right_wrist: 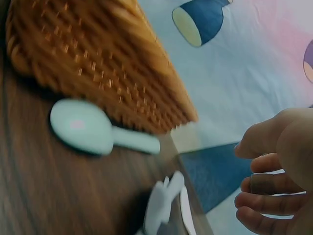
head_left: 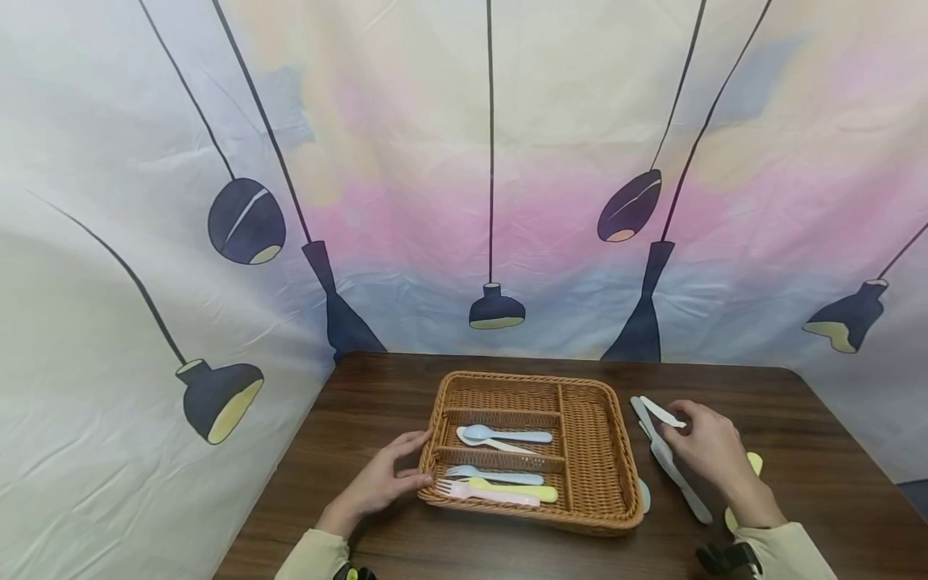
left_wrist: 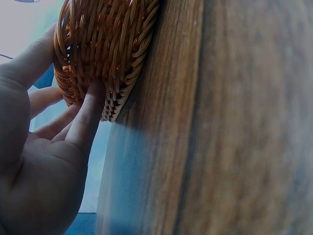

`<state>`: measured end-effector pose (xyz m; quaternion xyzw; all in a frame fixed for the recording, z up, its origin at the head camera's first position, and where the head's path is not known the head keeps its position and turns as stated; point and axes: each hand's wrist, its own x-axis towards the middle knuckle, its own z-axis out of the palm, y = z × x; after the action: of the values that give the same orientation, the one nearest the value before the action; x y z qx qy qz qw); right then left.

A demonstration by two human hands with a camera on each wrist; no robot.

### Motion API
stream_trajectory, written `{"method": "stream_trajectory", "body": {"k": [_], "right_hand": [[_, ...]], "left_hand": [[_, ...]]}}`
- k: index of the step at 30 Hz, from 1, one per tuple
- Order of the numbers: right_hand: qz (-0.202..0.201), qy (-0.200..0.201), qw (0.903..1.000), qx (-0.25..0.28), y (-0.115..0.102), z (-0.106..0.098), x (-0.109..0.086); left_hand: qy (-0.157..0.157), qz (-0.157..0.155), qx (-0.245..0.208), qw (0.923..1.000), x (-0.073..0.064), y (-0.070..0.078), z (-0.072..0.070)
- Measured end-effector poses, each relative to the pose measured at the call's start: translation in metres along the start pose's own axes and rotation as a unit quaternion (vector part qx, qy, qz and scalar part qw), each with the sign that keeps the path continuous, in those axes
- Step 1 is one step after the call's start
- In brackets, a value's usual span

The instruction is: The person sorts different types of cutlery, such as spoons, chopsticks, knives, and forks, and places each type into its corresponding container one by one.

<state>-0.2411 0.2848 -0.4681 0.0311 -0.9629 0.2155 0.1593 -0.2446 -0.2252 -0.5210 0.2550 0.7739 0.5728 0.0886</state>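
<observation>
My left hand (head_left: 387, 475) holds the left end of a brown wicker basket (head_left: 600, 528), thumb at the rim and fingers against the outer wall. Blue and white spoons lie in its middle compartment, the blue spoon (head_left: 507, 436) on top. In the front compartment are a blue fork (head_left: 500, 475), a yellow fork (head_left: 547, 492) and a pink fork (head_left: 493, 492). Right of the basket, my right hand (head_left: 706, 447) hovers with thumb and index finger close to the end of a white utensil (head_left: 661, 412). Its fingers are loosely bent with nothing between them in the right wrist view.
Pale grey-blue utensils, one a knife (head_left: 681, 483), lie on the dark wooden table (head_left: 384, 387) beside the white one. A mint spoon (right_wrist: 80, 127) rests along the basket's right wall. Yellow cutlery (head_left: 755, 463) shows partly beneath my right wrist. A printed curtain (head_left: 435, 201) hangs behind the table.
</observation>
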Motion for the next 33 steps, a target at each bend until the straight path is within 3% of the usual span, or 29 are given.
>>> {"method": "stream_trajectory", "body": {"k": [16,33], "right_hand": [[0.05,-0.008,0.9981,-0.035,0.043,-0.01,-0.02],[0.07,-0.055,0.9949,-0.049,0.069,-0.013,-0.038]], "left_hand": [[-0.001,-0.004,0.002,1.0,0.0,-0.002,0.0],[-0.004,-0.006,-0.008,0.9999,0.0,-0.001,-0.001]]}}
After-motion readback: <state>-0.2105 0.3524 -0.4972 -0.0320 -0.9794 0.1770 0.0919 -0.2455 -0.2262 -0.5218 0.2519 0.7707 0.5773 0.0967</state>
